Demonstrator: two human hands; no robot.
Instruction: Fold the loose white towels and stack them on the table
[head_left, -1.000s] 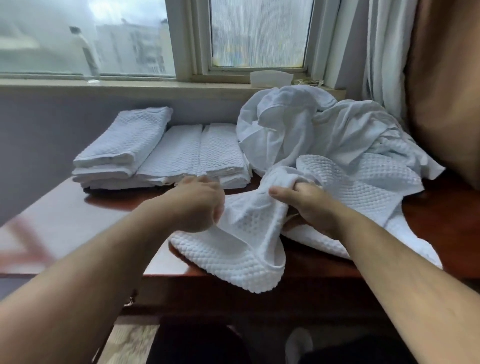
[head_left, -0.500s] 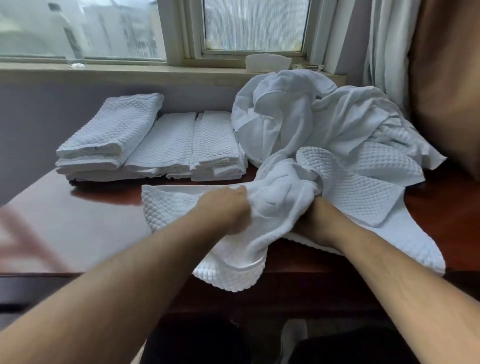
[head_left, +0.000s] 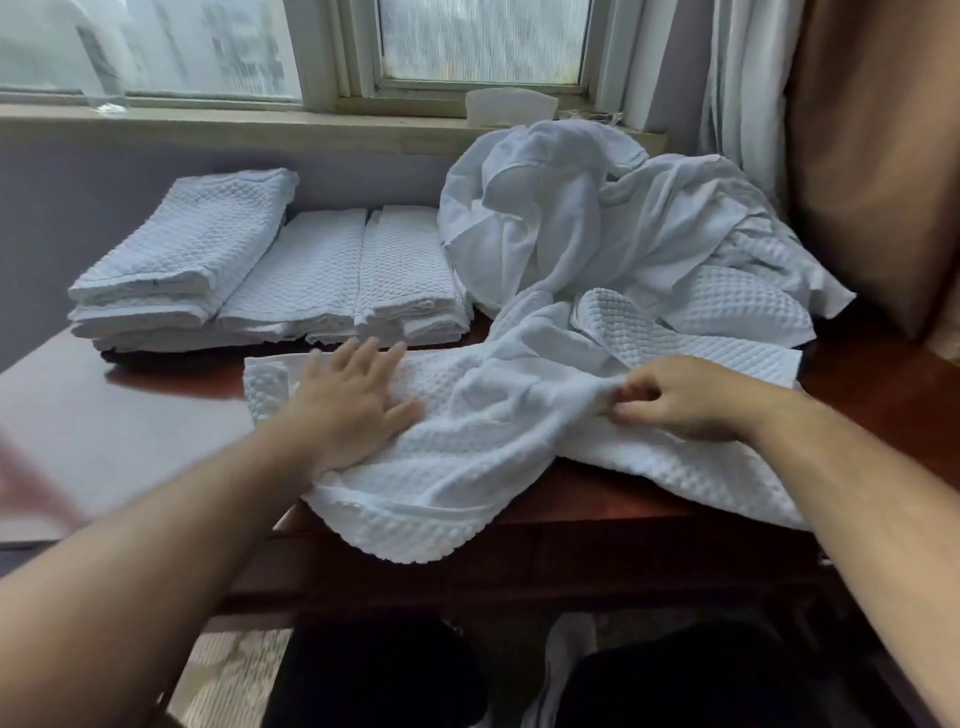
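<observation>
From the head view, your left hand (head_left: 349, 408), bunched in the towel (head_left: 457, 467) a moment ago, now lies flat, fingers spread wide, pressing it onto the surface (head_left: 119, 415) near its front edge. Your right hand (head_left: 691, 397) pinches a fold. Spreading has started; folding looks next.

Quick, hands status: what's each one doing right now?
Left hand: open, fingers straight, pressing flat on the waffle-weave towel.
Right hand: closed, pinching a bunched fold of the same towel.
</observation>
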